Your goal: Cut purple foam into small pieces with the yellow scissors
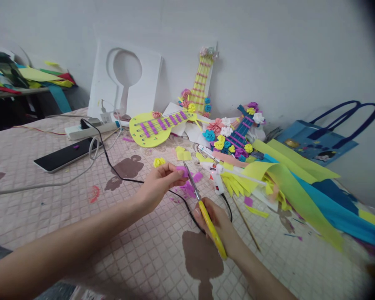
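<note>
Pinched between the thumb and fingers of my left hand (161,183) is a small piece of purple paper (181,170). My right hand (217,221) grips a pair of scissors with yellow handles (211,227). Their metal blades point up and away, with the tips beside the purple paper. More purple paper scraps (189,189) lie on the table below the blades. Just beyond my left hand sit a yellow crepe paper flower (159,162) and some yellow paper squares (183,153).
A white glue gun (218,183) with a black cord lies right of the scissors, near a thin wooden stick (246,225). Paper-decorated instrument shapes, one a yellow guitar (151,131), stand behind. Yellow and blue crepe sheets (312,204) spread right. A power strip (90,130) and black-topped slab (65,155) are left.
</note>
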`<state>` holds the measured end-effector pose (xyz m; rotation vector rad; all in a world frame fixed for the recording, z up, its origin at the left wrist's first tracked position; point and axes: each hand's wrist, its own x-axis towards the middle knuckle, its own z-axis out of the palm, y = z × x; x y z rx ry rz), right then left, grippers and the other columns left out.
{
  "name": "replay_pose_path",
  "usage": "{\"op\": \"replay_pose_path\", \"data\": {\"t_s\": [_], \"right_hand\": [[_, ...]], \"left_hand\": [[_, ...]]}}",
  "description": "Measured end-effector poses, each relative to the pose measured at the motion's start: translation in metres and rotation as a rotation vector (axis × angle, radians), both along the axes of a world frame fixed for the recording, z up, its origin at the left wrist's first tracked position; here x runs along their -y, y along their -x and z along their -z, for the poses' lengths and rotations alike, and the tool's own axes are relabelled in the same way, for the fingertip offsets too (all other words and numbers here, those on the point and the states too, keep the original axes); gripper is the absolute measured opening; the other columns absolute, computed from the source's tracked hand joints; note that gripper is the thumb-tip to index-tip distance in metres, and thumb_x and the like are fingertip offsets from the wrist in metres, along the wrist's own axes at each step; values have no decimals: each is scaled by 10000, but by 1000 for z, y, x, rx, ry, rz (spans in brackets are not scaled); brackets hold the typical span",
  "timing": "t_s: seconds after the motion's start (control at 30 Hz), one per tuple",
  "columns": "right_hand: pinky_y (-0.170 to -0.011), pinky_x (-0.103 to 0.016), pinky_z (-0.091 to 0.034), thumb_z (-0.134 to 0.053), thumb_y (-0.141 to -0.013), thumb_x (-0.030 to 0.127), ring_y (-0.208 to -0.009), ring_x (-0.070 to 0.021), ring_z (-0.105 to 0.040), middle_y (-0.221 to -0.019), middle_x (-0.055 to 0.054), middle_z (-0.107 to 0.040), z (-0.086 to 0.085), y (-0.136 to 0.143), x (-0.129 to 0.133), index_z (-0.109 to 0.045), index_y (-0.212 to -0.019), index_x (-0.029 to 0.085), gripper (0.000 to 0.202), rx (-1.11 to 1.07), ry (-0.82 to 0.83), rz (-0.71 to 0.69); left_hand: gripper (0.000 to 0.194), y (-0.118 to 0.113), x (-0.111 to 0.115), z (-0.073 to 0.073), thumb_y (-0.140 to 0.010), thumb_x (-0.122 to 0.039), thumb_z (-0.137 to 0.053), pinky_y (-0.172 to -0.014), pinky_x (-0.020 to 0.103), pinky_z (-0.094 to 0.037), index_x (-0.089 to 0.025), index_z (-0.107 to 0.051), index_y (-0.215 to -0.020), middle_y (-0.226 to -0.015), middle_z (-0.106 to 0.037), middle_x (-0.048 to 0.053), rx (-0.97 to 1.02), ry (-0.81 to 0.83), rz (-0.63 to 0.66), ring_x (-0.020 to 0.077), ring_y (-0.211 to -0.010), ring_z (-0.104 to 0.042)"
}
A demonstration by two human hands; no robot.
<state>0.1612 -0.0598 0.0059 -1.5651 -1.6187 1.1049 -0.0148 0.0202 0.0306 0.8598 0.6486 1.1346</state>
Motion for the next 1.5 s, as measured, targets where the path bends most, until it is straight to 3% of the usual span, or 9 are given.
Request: {"op": "replay_pose_path", "data": {"t_s": [0.43,0.53,0.63,0.73,0.8,0.97,1.1,1.33,1.5], "right_hand": [[-335,-194,-280,-600,-769,605,-368,-65,-309,-479,91,-363,5,1,-1,-432,-683,228,422,-175,8,70],[-319,-188,-287,-584,-727,717,-337,-59,-323,-465,100,-363,2,-1,-1,-439,-700,224,515,-203,55,89],[-310,-184,-294,-579,-669,799,-321,-52,-324,-464,106,-370,3,-3,-1,-459,-732,214,601,-190,77,118],[-303,-177,-271,-573,-668,815,-318,-49,-312,-447,111,-358,8,-5,-2,-455,-727,216,613,-206,65,111],[-307,-175,-277,-578,-686,800,-323,-49,-318,-446,112,-358,11,-7,-2,-459,-729,215,599,-217,67,106],[-308,-175,-282,-605,-670,792,-322,-48,-303,-440,114,-377,11,-8,-3,-491,-777,209,604,-309,153,107],[-321,-169,-300,-638,-623,792,-339,-49,-337,-450,111,-392,0,-3,-3,-457,-747,213,619,-407,235,180],[-323,-170,-301,-657,-620,751,-329,-46,-333,-451,115,-394,-7,2,-3,-442,-727,216,586,-425,245,187],[-326,-180,-294,-661,-619,742,-329,-53,-327,-451,116,-392,-8,0,-3,-435,-751,222,582,-462,238,189]], "left_hand": [[225,8,-11,-2,-696,-237,-788,-722,260,-536,-155,-579,-706,-751,-714,14,-57,-45,-34,122,-700,-675],[198,25,-36,-4,-731,-257,-746,-660,260,-521,-160,-577,-701,-708,-697,16,-283,-186,-83,120,-640,-649],[134,42,-62,1,-727,-228,-712,-548,247,-453,-151,-611,-683,-585,-656,20,-715,-346,-3,119,-526,-581],[107,49,-78,14,-727,-213,-659,-536,244,-399,-161,-638,-636,-543,-638,18,-1085,-579,-75,129,-516,-558],[54,47,-82,22,-692,-191,-662,-558,246,-389,-172,-667,-642,-559,-643,14,-1126,-623,-97,135,-537,-558],[106,41,-78,25,-687,-172,-644,-600,267,-374,-185,-684,-784,-698,-651,32,-1163,-691,-194,155,-604,-542],[95,37,-68,16,-756,-145,-578,-662,291,-387,-183,-656,-717,-764,-623,56,-1149,-822,-255,173,-679,-535],[145,16,-54,26,-854,-181,-563,-781,330,-442,-177,-700,-803,-835,-661,83,-1147,-1040,53,211,-823,-587],[162,4,-50,32,-890,-155,-537,-842,384,-440,-159,-698,-908,-927,-667,116,-1331,-1114,59,253,-925,-583]]}}
